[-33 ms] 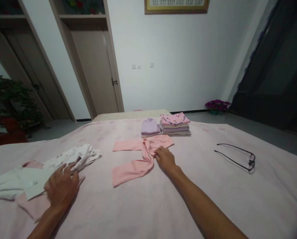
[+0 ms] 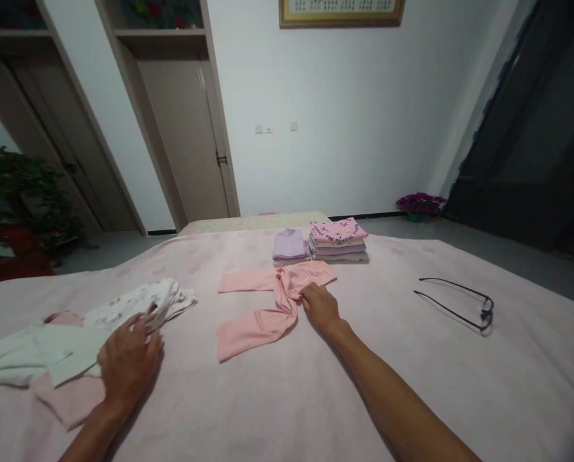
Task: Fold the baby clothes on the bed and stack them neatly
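My right hand [image 2: 320, 305] pinches the edge of a pink garment [image 2: 260, 330], which lies twisted and bunched at its middle. Two long strips of it stretch to the left, and a wider part reaches right, beyond my fingers. At the left, my left hand [image 2: 130, 359] rests palm down beside loose clothes, fingers slightly bent and apart. Near its fingertips is a white printed garment [image 2: 137, 301]. A plain white garment [image 2: 20, 350] and a pale pink piece [image 2: 70, 401] lie by the hand, partly covered.
Folded clothes with a pink printed top [image 2: 338, 231] form a stack at the back. Next to it sits a smaller pile with a lilac piece [image 2: 290, 244]. Black-framed glasses [image 2: 484, 314] lie at the right on the pink bedsheet [image 2: 195, 398].
My left hand has shifted slightly to the right, away from the loose clothes. My right hand and the pink garment have barely moved.
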Tool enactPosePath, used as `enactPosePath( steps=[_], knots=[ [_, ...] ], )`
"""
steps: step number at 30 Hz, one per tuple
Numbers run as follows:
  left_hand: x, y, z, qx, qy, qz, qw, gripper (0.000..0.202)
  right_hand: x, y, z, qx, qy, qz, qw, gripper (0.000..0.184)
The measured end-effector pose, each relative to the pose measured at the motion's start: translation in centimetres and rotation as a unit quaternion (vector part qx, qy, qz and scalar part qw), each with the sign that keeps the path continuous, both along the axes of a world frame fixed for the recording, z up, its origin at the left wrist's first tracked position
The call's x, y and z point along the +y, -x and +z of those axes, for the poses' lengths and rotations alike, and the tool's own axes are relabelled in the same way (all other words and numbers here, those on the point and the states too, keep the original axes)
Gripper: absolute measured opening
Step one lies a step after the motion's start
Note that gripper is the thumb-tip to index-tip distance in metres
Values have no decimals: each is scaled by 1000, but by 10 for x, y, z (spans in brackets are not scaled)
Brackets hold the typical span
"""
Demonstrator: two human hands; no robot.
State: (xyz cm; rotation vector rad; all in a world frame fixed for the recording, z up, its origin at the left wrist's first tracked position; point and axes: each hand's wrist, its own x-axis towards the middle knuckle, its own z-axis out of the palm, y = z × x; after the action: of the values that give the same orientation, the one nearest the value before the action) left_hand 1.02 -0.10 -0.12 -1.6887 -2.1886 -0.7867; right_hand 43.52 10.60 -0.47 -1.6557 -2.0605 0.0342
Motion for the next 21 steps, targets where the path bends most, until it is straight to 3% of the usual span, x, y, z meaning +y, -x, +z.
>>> enactPosePath(
  steps=[2,4,7,12,16,18,21],
  knots=[
    [-1,-23,-3,8,-20,-134,991,40,6,-5,-1,52,-8,-6,999,18],
    [-3,-45,-7,6,9,-265,964,41,8,-16,1,153,-19,-4,988,19],
    [-2,-73,-12,34,47,-360,931,51,4,-44,10,324,-47,-2,945,22],
    [4,-89,-8,-2,85,-359,929,23,-20,-117,26,470,-107,8,876,14],
    [1,-73,13,-66,86,-336,936,16,-44,-182,22,575,-111,-75,807,8],
    [-5,-58,22,-101,69,-336,934,22,-56,-206,13,608,-77,-122,781,10],
    [-11,-37,25,-129,81,-342,927,27,-69,-226,0,613,28,-163,773,15]
  ],
)
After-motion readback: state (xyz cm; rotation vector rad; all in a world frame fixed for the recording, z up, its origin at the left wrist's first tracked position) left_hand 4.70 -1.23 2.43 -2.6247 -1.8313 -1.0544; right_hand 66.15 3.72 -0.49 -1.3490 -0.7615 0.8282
